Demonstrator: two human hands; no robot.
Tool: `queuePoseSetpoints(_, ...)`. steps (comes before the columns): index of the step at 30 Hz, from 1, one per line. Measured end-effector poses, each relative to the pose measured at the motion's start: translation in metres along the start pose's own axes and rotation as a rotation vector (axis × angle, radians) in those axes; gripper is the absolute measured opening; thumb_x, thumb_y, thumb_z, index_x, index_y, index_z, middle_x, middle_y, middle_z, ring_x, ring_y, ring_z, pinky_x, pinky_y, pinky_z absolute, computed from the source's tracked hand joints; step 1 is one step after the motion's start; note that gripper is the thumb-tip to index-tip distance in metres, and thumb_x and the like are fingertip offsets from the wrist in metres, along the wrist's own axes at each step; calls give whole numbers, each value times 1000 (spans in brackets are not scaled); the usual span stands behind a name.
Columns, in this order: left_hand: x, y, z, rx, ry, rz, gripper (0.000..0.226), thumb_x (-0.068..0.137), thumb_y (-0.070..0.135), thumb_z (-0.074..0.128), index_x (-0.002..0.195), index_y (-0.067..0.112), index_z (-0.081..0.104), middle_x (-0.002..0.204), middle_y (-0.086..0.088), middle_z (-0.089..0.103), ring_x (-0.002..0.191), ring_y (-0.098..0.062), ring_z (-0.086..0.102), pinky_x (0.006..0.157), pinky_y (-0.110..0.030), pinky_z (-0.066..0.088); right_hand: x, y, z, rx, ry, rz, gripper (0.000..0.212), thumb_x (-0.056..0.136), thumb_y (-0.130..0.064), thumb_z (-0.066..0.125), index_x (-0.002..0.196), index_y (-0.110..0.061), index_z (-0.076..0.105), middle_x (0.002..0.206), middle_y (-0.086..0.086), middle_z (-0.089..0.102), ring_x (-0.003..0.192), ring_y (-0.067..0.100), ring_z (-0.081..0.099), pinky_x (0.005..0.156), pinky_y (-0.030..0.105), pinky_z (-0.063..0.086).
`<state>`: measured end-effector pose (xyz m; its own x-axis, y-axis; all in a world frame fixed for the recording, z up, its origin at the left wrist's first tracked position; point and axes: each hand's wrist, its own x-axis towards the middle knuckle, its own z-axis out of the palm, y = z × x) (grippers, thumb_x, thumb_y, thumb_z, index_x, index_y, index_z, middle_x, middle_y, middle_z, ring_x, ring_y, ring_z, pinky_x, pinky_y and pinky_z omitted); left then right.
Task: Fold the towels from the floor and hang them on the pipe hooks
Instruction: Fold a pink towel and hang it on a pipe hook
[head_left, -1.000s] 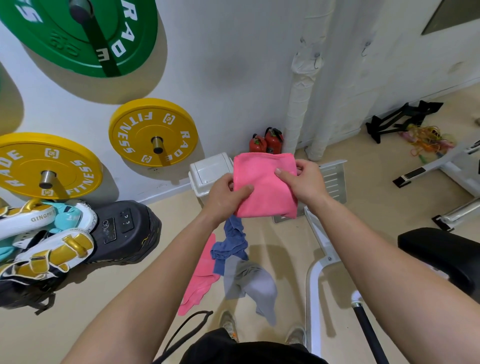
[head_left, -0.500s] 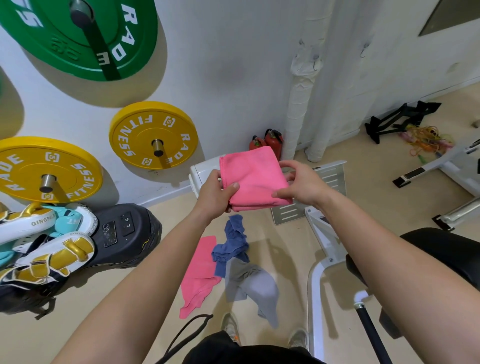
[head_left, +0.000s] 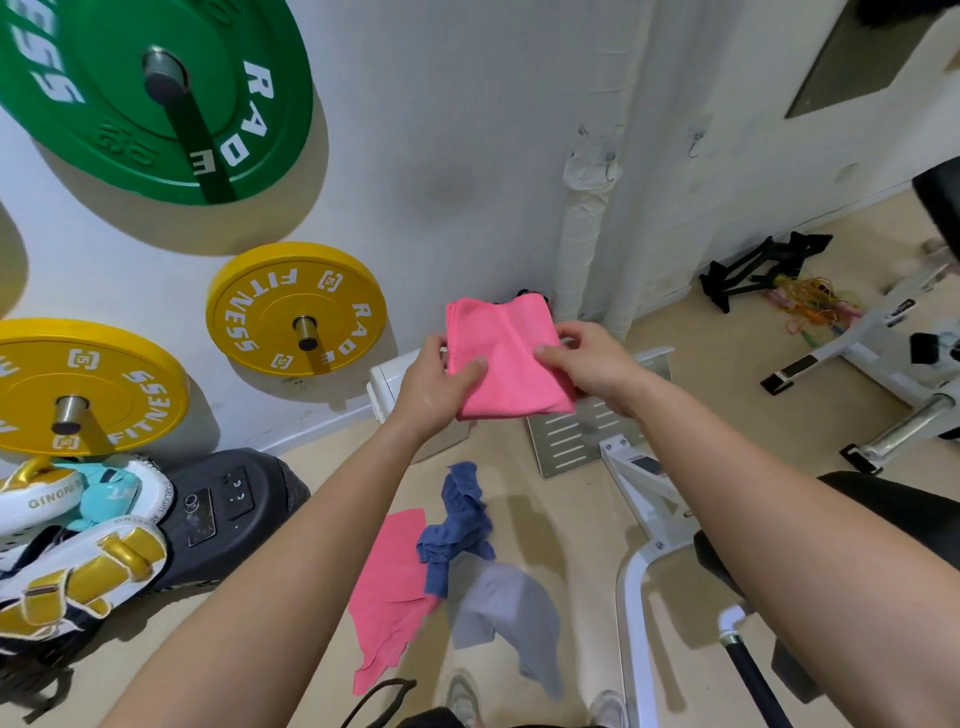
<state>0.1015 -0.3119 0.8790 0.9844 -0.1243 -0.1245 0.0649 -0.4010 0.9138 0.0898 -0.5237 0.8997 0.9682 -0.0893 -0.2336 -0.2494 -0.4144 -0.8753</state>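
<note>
left hand (head_left: 434, 387): fingers pinch folded pink towel (head_left: 506, 358) left edge | right hand (head_left: 592, 364): fingers grasp right edge | floor (head_left: 566, 540) below fingers: flat pink towel (head_left: 389, 587), blue towel (head_left: 457, 525), grey towel (head_left: 509, 613) | above fingers: pipe (head_left: 582, 234), apparently hooked

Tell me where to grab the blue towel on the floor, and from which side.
Pinch the blue towel at its far, bunched end toward the wall, coming from above. That end rises in a ridge on bare floor; the near end overlaps the pink floor towel and grey towel, so it probably lifts clean.
</note>
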Motion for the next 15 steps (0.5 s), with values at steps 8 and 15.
queuePoseSetpoints(8,72,34,-31,64,-45,133,20,96,31,60,111,17,56,92,-5,66,81,-23,63,64,-32,47,27,-53,-10,-245,241,-56,29,89,-19,68,115,-9,66,100,2,64,91,23,61,78,30,45)
queuePoseSetpoints(15,145,96,-15,88,-85,246,12,93,27,64,101,20,59,69,2,64,62,-17,61,70,-37,52,74,-78,-61,-272,369,-45,18,87,-18,66,102,-9,67,97,9,69,88,28,63,70,32,43)
